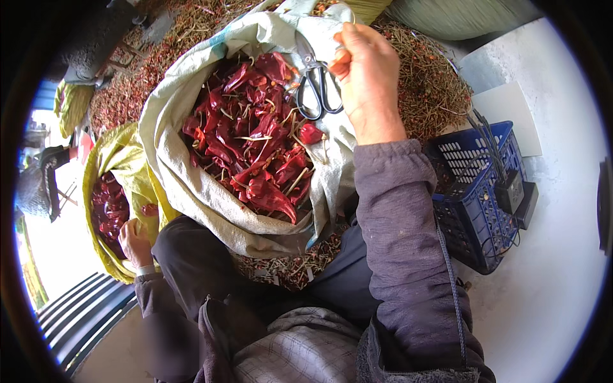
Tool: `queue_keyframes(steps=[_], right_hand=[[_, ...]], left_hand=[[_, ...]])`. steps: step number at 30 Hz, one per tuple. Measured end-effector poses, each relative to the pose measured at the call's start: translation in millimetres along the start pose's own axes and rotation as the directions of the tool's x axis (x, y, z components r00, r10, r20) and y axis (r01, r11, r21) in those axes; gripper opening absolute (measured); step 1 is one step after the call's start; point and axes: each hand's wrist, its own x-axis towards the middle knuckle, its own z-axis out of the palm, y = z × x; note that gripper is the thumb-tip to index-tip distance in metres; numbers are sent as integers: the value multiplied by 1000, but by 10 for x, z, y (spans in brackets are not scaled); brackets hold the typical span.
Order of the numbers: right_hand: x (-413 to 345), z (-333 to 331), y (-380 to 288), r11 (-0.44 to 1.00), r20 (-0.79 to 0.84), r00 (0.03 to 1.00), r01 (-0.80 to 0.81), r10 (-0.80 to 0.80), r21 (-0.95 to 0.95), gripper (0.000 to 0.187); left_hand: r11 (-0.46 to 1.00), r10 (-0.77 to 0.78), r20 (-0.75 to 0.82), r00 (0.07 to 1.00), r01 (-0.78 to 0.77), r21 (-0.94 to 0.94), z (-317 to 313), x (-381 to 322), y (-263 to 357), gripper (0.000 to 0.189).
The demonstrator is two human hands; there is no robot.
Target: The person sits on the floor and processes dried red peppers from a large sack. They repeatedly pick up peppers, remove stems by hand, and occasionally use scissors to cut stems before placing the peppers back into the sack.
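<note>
A large white woven sack (165, 158) stands open before me, filled with dried red chilli peppers (254, 139), many with pale stems. My right hand (368, 72) is raised over the sack's far right rim, its fingers curled together. A thin pale strand shows by its fingertips, but whether they grip it is unclear. Just left of that hand, black-handled scissors (313, 81) lie on the folded sack cloth, blades pointing away. My left hand (135, 242) is at the near side of a yellow woven sack (88, 210), over more red peppers (109, 206); its fingertips are partly hidden.
A blue plastic crate (471, 201) with a black device (512, 196) on its side stands to my right, near a pale wall (565, 201). Cut stems and pepper scraps (426, 86) cover the floor. Other people (40, 182) sit at the left, and full sacks (459, 16) lie behind.
</note>
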Motion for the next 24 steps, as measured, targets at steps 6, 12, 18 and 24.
queue_keyframes(steps=[6,12,18,24], right_hand=[[59,-146,-168,951,-101,986,-96,131,294,21],[-39,-7,-151,989,28,993,-114,112,91,22],[-99,99,-162,984,124,978,-175,168,43,18],[-203,245,-11,928,260,934,-146,243,-343,22]], left_hand=[[832,19,90,996,34,-554,-955,883,1575,22],[842,354,112,928,-265,-471,-714,1444,2972,42],[813,216,300,929,-1,-582,-542,1525,3150,34],[139,216,224,951,197,-971,-665,1416,3132,39]])
